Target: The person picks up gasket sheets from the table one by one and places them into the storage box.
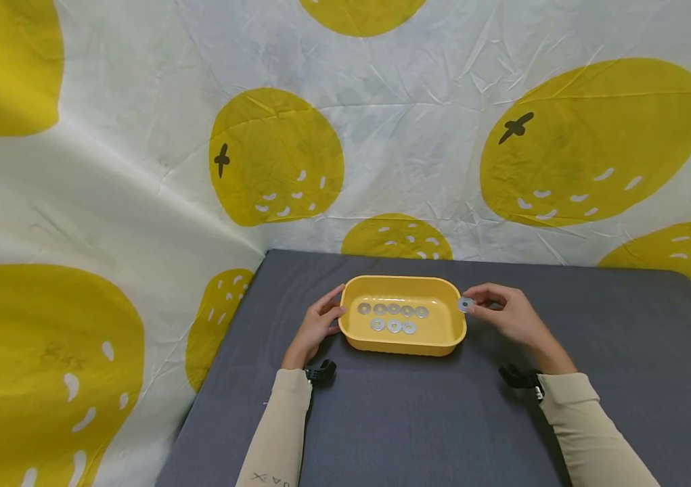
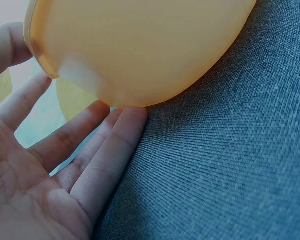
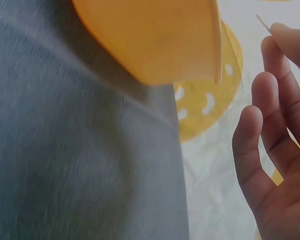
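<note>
A yellow plastic tub [image 1: 403, 349] stands on the dark cloth. Inside it lie several flat metal washers [image 1: 394, 326], a back row and a front row of three. At the tub's left end, my left hand [image 1: 315, 326] holds it, thumb at the rim and fingers against the outer wall; the left wrist view shows fingertips [image 2: 136, 114] low on the tub wall [image 2: 140, 50]. My right hand [image 1: 511, 316] pinches another washer [image 1: 464, 305] between thumb and fingertips, right by the tub's right rim. In the right wrist view that washer [image 3: 263, 24] shows edge-on.
A dark grey cloth [image 1: 406, 419] covers the table. Behind it and to the left hangs a white sheet [image 1: 406, 155] printed with yellow fruit. Dark bands [image 1: 321, 372] sit on both wrists, below beige sleeves.
</note>
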Demonstrator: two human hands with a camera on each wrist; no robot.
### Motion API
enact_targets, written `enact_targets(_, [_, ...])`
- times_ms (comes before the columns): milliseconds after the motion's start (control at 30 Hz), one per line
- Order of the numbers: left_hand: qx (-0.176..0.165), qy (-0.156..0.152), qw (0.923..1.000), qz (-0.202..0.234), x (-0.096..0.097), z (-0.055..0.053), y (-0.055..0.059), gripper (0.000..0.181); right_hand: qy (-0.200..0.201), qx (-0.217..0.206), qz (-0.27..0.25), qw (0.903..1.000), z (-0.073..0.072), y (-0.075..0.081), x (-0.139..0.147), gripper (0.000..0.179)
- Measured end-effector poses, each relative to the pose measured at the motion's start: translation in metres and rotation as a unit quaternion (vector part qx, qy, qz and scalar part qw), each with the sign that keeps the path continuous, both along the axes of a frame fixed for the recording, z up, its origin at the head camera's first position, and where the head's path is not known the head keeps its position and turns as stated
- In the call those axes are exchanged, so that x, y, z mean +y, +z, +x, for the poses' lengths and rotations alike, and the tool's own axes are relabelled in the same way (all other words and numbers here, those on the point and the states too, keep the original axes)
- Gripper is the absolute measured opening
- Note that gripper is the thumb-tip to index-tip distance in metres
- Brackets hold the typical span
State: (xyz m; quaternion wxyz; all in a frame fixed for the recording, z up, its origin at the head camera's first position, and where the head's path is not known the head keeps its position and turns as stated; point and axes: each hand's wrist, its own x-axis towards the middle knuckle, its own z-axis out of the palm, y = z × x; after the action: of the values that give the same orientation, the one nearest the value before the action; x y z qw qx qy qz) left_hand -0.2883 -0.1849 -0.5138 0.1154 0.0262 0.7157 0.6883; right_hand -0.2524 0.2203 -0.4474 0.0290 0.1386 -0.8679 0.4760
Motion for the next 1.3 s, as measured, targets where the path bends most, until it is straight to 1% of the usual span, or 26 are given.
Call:
enact_targets(233, [0.002, 0.000, 1.0000, -0.003, -0.001, 0.001, 0.000, 0.052, 0.025, 0.007, -0.013, 0.9996, -0.005, 0.005, -0.022, 0.026])
enact_targets(400, [0.002, 0.001, 1.0000, -0.004, 0.000, 0.002, 0.001, 0.052, 0.040, 0.008, -0.011, 0.9991, -0.009, 0.007, -0.036, 0.026])
enact_targets(533, [0.004, -0.001, 1.0000, -0.003, 0.000, 0.002, 0.002, 0.053, 0.049, 0.010, -0.002, 0.9988, -0.013, 0.006, -0.045, 0.025])
enact_targets(800, [0.006, -0.007, 1.0000, 0.003, 0.000, 0.001, 0.003, 0.052, 0.055, 0.012, 0.036, 0.9978, -0.021, -0.001, -0.058, 0.021])
enact_targets(967, [0.007, -0.009, 0.9999, 0.004, 0.000, 0.001, 0.003, 0.051, 0.063, 0.021, 0.075, 0.9950, -0.025, -0.005, -0.064, 0.018])
enact_targets(1167, [0.007, -0.006, 1.0000, 0.004, 0.000, -0.001, 0.001, 0.051, 0.085, 0.041, 0.128, 0.9872, -0.027, -0.008, -0.071, 0.015])
enact_targets(1300, [0.007, -0.006, 0.9999, 0.005, 0.000, 0.000, 0.001, 0.051, 0.090, 0.044, 0.182, 0.9782, -0.029, -0.010, -0.074, 0.014])
